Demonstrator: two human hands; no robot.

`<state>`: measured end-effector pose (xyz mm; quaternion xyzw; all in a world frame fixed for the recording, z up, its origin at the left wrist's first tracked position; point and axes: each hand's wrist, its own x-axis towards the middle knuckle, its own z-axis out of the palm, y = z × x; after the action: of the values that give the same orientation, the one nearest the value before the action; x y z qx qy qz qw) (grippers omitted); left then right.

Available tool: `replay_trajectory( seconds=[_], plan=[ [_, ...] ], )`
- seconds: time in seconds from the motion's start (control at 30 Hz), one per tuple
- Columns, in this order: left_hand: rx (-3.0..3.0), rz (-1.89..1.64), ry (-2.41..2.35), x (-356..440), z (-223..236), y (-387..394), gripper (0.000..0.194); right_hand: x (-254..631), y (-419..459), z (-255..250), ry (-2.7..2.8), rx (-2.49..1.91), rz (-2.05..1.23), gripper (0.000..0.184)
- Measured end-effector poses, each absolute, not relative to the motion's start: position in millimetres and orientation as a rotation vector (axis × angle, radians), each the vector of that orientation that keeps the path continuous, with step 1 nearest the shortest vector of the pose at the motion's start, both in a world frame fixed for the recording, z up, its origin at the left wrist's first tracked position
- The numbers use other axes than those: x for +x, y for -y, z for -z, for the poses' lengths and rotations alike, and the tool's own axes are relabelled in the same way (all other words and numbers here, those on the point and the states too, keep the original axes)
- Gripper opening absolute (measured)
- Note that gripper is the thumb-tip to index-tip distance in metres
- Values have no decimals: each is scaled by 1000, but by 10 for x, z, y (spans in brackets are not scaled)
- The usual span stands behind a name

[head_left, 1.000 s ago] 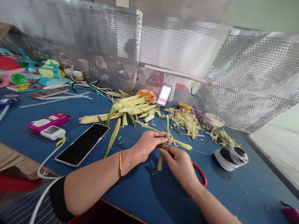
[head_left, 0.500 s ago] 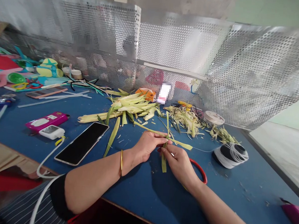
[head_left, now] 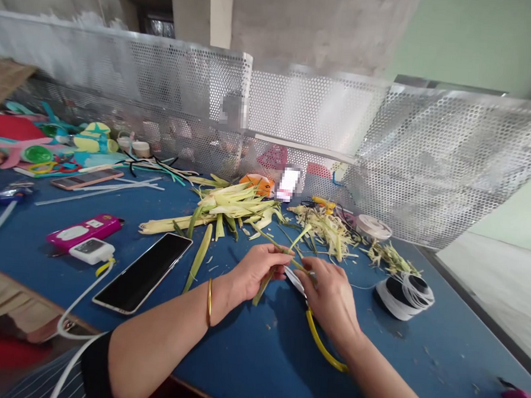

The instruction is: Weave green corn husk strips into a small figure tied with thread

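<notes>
My left hand (head_left: 255,273) pinches a crossed bunch of thin green-yellow leaf strips (head_left: 285,247) just above the blue table (head_left: 248,352). One strip hangs down from the fingers and another points up and to the right. My right hand (head_left: 331,297) is closed around scissors with a yellow handle loop (head_left: 322,347). Their pale blades (head_left: 294,279) lie right beside the strips, under my left fingertips. A gold bangle (head_left: 209,303) sits on my left wrist.
A pile of leaves (head_left: 232,200) and leaf shreds (head_left: 329,223) lie behind my hands. A black phone (head_left: 143,271), a pink device (head_left: 83,230) and a white device with a cable (head_left: 91,250) are at left. A thread spool (head_left: 405,288) is at right. Perforated metal screens (head_left: 323,119) fence the table.
My right hand has let go of the strip and picked up the scissors that lay under it, bringing the blades to the strips. My left hand has tilted the bunch. The camera has tipped upward.
</notes>
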<state>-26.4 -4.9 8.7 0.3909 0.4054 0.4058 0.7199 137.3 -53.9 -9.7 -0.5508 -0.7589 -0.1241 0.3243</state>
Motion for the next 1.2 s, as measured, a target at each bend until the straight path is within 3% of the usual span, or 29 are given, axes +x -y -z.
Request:
replay_trajectory(
  seconds=[0.13, 0.33, 0.53, 0.73, 0.93, 1.07, 1.2],
  plan=[
    [1063, -952, -1002, -236, -33, 45, 16, 1301, 546, 165, 2099, -1383, 278, 33],
    [1134, -957, -1067, -238, 5, 20, 11, 1234, 600, 150, 2103, -1277, 111, 35],
    [1013, -824, -917, -287, -46, -3, 28, 1334, 498, 97, 1518, -1438, -776, 54],
    [1154, -667, -899, -261, -25, 70, 32, 1354, 444, 52, 931, -1178, -1278, 44],
    [1260, -615, -926, -231, 30, 92, 24, 1308, 452, 80, 828, -1156, -1169, 38],
    [1167, -689, -975, -238, -4, 80, 21, 1364, 417, 73, 1080, -1247, -976, 43],
    [990, -791, -962, -263, -35, 46, 24, 1434, 460, 33, 1364, -1423, -559, 42]
  ],
)
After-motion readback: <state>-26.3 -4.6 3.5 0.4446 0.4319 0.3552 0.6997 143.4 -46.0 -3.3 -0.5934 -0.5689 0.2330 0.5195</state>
